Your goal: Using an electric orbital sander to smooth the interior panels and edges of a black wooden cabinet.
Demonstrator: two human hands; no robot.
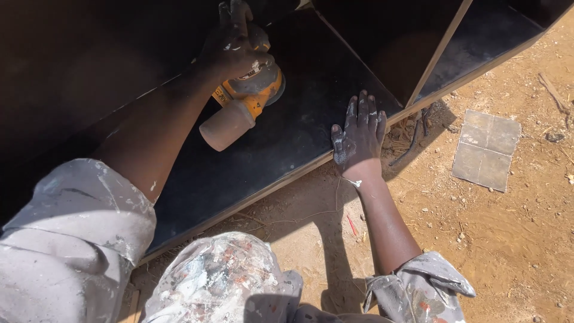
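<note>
Gripping the sander [250, 90] from above, the left hand [233, 45] sat right on top of it. Its fingers [230, 18] were curled tight round the sander's round grey and orange head, so most of that head was hidden under the hand. The sander lay under the palm, and its tan dust can [226, 127] poked out behind the hand, back toward the person. The sander's flat bottom looked pressed onto the black shelf [287, 125], up near the dark back part of it. I could not tell if the thumb went all the way around.

The right hand [359, 140] lay flat on the shelf, near its front edge. Its fingers [363, 113] were stretched out straight and a little spread, holding nothing. White paint marked the fingers and the wrist. This hand was well apart from the sander, with bare black shelf between them.

A thin board [439, 51] stood up on the shelf past the right hand and split the shelf into two boxes. The sander and both hands were all in the same box.

In front of the shelf was sandy ground [508, 239]. A grey square of folded paper [486, 149] lay on the sand, away from the shelf and off to the side of the right hand. A small red bit [352, 225] lay on the sand beside the right arm. Grey sleeves [78, 233] with paint spots covered the upper arms.
</note>
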